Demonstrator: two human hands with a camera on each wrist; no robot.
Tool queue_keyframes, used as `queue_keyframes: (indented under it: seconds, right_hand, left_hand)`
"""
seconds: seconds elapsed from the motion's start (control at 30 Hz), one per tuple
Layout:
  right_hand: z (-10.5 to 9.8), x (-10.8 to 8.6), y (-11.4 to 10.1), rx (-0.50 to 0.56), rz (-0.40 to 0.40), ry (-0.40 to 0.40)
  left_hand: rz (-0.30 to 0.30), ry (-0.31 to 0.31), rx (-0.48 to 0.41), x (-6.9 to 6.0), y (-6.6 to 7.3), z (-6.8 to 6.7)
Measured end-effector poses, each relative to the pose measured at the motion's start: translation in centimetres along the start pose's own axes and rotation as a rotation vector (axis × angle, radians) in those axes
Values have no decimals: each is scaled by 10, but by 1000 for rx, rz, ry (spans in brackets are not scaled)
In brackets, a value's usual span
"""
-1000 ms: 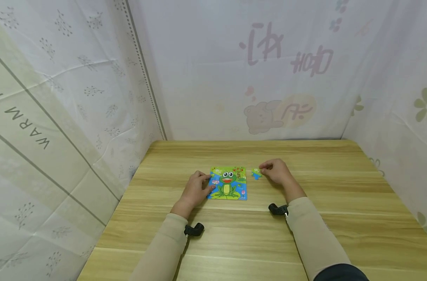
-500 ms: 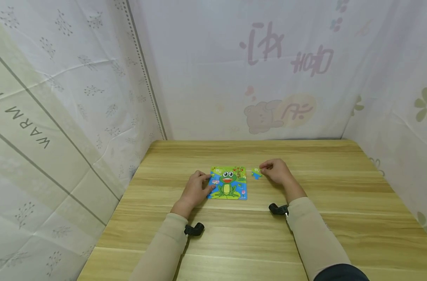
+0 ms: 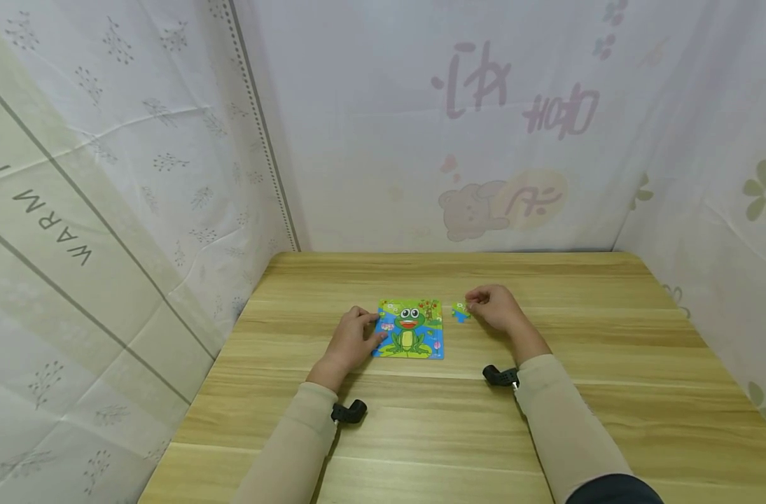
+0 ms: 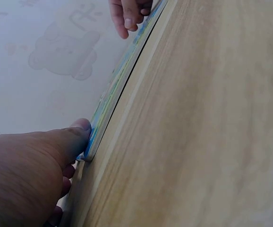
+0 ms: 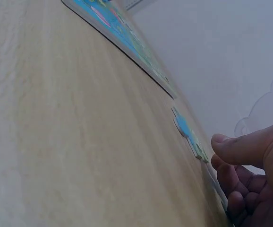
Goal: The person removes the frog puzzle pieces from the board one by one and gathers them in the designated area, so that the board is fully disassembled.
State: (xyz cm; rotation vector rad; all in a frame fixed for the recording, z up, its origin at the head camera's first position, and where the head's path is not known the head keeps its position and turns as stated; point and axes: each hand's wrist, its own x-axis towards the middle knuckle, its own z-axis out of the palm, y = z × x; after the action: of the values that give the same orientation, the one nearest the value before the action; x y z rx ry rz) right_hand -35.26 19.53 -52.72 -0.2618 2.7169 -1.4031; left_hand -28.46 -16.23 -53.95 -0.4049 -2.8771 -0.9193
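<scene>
Head view, far left: white curtain point(image 3: 131, 175) with grey sprigs and a pale green lettered strip, falling beside the wood-grain table point(image 3: 433, 434). Beige left sleeve point(image 3: 288, 441) enters from below, black wrist camera point(image 3: 349, 411) at its cuff. Left hand point(image 3: 348, 343): thumb and forefinger apart, relaxed, both touching the left edge of the frog jigsaw point(image 3: 409, 330); not wrapped round it. Left wrist view agrees: thumb tip against the board near its corner, other fingers bent lower down. Jigsaw lies flat on the table, square, about mid-width; green frog point(image 3: 407, 340) printed at centre on blue and green, tree point(image 3: 431, 311) with red fruit at upper right. Just right of it, apart: loose jigsaw piece point(image 3: 461, 313), green above, blue below, flat on the wood. Right hand point(image 3: 496, 308) next: thumb and forefinger nearly together at the piece's right edge, remaining fingers curled; whether they pinch it or merely sit against it, cannot tell. Below that hand, second black camera point(image 3: 500, 376) at the cuff of the beige right sleeve point(image 3: 568, 420). Far right: white cloth point(image 3: 723, 259) with olive flowers.
</scene>
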Motion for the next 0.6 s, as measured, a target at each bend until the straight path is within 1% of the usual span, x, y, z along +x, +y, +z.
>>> queue_keyframes:
  seconds: [0.13, 0.37, 0.6]
  right_hand:
    - [3, 0, -7, -26, -22, -8]
    - [12, 2, -26, -67, -71, -76]
    - [23, 6, -44, -102, -76, -125]
  left_hand:
    - [8, 0, -5, 0, 0, 0]
    - [6, -5, -13, 1, 0, 0]
    - [-1, -8, -20, 0, -3, 2]
